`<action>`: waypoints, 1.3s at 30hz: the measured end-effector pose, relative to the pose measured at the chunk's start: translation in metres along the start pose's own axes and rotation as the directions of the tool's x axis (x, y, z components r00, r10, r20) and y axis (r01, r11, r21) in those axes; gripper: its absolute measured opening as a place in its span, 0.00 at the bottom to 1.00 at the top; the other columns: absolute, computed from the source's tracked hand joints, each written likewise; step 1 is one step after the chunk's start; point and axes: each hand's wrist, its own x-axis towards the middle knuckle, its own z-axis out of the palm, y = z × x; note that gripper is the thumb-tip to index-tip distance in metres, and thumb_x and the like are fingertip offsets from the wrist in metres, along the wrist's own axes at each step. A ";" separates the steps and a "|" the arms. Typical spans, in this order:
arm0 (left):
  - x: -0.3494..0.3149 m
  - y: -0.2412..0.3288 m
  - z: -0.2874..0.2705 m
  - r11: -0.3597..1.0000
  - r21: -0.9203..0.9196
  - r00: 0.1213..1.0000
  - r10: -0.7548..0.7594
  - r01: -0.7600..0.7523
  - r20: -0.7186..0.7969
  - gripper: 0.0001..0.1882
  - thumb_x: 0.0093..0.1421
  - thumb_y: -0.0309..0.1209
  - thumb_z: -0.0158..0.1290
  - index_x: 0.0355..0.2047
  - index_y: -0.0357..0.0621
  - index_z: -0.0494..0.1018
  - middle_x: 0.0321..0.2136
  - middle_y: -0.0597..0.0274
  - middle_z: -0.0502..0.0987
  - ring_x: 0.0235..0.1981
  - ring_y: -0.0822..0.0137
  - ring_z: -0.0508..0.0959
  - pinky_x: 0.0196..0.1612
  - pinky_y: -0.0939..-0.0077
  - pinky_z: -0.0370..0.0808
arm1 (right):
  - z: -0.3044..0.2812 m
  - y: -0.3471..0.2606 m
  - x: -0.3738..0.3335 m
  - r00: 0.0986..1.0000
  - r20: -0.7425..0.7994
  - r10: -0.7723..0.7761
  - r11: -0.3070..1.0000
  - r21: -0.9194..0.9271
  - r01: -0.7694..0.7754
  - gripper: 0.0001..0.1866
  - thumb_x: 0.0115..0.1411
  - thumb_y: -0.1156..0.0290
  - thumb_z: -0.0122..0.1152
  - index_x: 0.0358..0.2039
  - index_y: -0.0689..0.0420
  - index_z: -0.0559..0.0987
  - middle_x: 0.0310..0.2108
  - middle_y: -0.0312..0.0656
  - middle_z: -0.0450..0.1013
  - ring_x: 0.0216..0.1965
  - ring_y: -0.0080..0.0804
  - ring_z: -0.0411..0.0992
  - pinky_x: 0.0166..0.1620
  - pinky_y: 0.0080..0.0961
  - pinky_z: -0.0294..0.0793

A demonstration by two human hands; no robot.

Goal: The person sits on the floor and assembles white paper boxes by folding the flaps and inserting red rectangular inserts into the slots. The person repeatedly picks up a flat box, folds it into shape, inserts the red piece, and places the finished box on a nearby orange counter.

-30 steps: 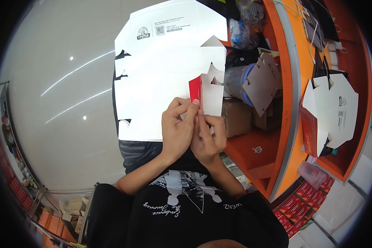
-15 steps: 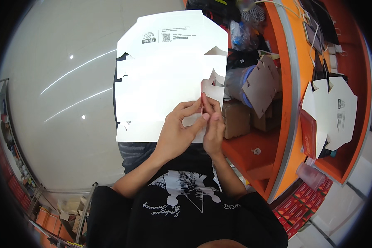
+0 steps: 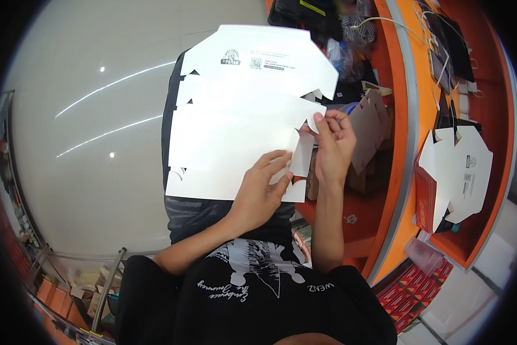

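A flat white cardboard box blank [image 3: 235,123] with slots, angled corners and dark print lies across my lap. On its right side, one small flap [image 3: 302,152] stands bent up from the sheet. My left hand [image 3: 258,187] rests on the lower right of the blank beside that flap, fingers stretched and thumb apart. Higher up, my right hand [image 3: 336,144] pinches the edge of another right-hand flap between thumb and fingers. The blank's underside is hidden.
At right, an orange counter [image 3: 405,146] carries a partly folded white and red box [image 3: 462,178] and cables. Below it, shelves hold cardboard pieces [image 3: 368,129] and bags. A clear plastic cup [image 3: 424,256] stands near red boxes [image 3: 416,287]. Glossy floor [image 3: 106,86] spreads to the left.
My right hand has moved up and right, from the lower flap to the one above it. The blank has shifted slightly right. My left hand has opened from its pinch.
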 end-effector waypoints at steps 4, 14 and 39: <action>-0.024 0.030 -0.001 0.975 -0.064 0.976 0.211 -0.215 -0.060 0.23 0.69 0.17 0.48 0.64 0.30 0.68 0.60 0.40 0.73 0.54 0.54 0.81 0.49 0.66 0.84 | 0.030 -0.060 -0.042 0.809 0.297 -0.506 0.735 -0.343 0.586 0.14 0.60 0.83 0.67 0.47 0.68 0.81 0.43 0.48 0.80 0.42 0.38 0.79 0.49 0.34 0.80; -0.068 0.002 -0.019 0.818 -0.074 0.821 0.570 -0.570 -0.027 0.23 0.66 0.20 0.52 0.61 0.28 0.70 0.52 0.42 0.77 0.49 0.56 0.81 0.47 0.65 0.81 | 0.082 -0.109 -0.060 0.369 0.368 -0.853 0.372 -0.068 0.926 0.12 0.61 0.73 0.68 0.43 0.65 0.79 0.39 0.53 0.78 0.37 0.44 0.79 0.39 0.39 0.86; 0.027 -0.017 0.008 0.987 0.158 1.000 0.000 -0.003 0.015 0.20 0.70 0.24 0.51 0.60 0.27 0.71 0.51 0.44 0.75 0.48 0.55 0.82 0.49 0.64 0.83 | -0.003 -0.018 -0.010 0.972 0.232 -0.028 0.728 -0.662 0.179 0.11 0.62 0.75 0.67 0.40 0.71 0.84 0.38 0.50 0.84 0.36 0.27 0.82 0.41 0.25 0.83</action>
